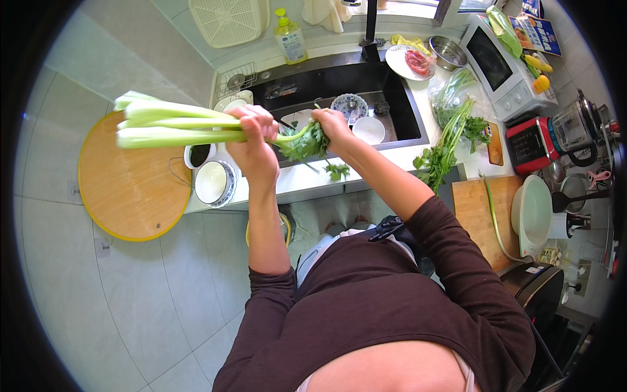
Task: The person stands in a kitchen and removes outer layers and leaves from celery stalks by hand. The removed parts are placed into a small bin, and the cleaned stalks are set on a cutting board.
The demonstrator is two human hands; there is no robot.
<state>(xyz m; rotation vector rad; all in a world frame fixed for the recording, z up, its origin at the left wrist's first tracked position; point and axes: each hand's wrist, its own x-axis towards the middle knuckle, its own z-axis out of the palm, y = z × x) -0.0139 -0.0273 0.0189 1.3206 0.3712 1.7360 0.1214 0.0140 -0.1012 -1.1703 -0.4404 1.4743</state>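
Several pale green celery stalks [181, 124] lie in my left hand [254, 142], which is closed around them near their leafy end; their thick ends point to the left. My right hand [335, 130] grips the leafy tops of the celery [306, 143] over the near side of the black sink [421, 117]. A loose celery leaf [337, 171] shows at the counter's front edge. More leafy celery stems [448, 142] lie on the counter to the right, beside a clear plastic bag of greens [453, 93].
The sink holds a patterned bowl [349, 105] and a white bowl [369, 130]. Stacked bowls [211, 182] stand near the counter's left edge, by a round wooden board [132, 186]. On the right are a cutting board [470, 196], a green basin [534, 210], a red blender [529, 144] and a microwave [514, 63].
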